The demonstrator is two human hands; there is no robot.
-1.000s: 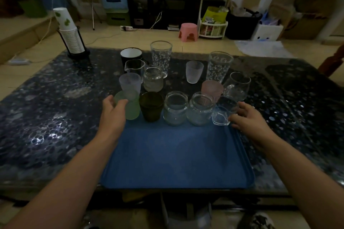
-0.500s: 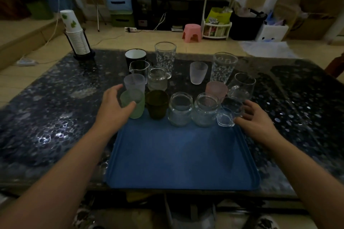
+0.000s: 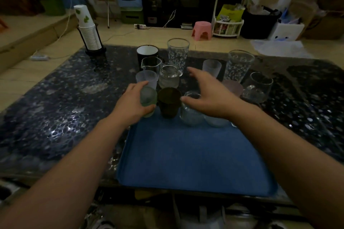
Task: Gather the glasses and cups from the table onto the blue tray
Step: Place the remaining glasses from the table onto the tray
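Note:
The blue tray [image 3: 195, 154] lies at the table's near edge. Along its far edge stand a green frosted cup [image 3: 149, 98], a dark cup [image 3: 169, 102] and clear glass jars [image 3: 189, 117]. My left hand [image 3: 132, 104] is wrapped around the green frosted cup. My right hand [image 3: 208, 95] hovers open above the jars, fingers spread, holding nothing. Behind the tray stand a frosted tumbler [image 3: 147, 79], a small jar [image 3: 169, 76], a spouted glass [image 3: 151, 63], a black mug [image 3: 147, 53], two tall patterned glasses [image 3: 178, 52] [image 3: 240, 65], a frosted cup [image 3: 212, 68], a pink cup [image 3: 233, 87] and a round glass [image 3: 259, 87].
A stack of paper cups in a black holder [image 3: 89, 29] stands at the table's far left corner. The dark pebble-patterned table [image 3: 55, 108] spreads to both sides of the tray. A pink stool [image 3: 202, 29] and storage boxes sit on the floor beyond.
My right hand has left the small glass at the tray's right corner and swung left and forward over the jars. My left hand has closed tighter around the green cup.

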